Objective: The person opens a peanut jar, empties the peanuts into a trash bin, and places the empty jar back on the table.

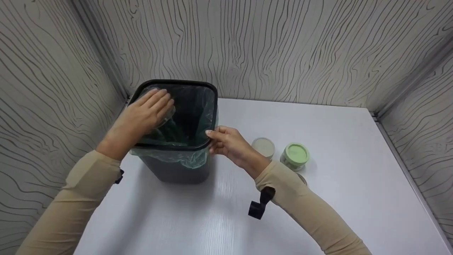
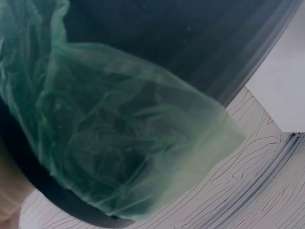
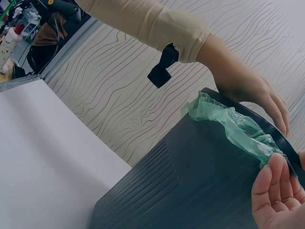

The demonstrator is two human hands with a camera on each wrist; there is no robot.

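Note:
A dark trash bin (image 1: 184,173) stands on the white table, lined with a thin green plastic bag (image 1: 193,159) folded over its rim. My left hand (image 1: 147,108) is inside the bin's mouth at the left, back upward and fingers extended, over the liner. What lies under its palm is hidden. At the near right corner my right hand (image 1: 228,143) pinches the black rim (image 3: 267,126), thumb on top and fingers below. From the left wrist, the bag (image 2: 119,133) looks crumpled, its loose edge hanging outside the bin.
Right of the bin stand a jar with a grey lid (image 1: 263,146) and a jar with a light green lid (image 1: 295,154). Another round item (image 1: 302,179) is mostly hidden behind the right forearm. Wood-patterned panels (image 1: 247,49) enclose the table (image 1: 339,198) at the back and sides.

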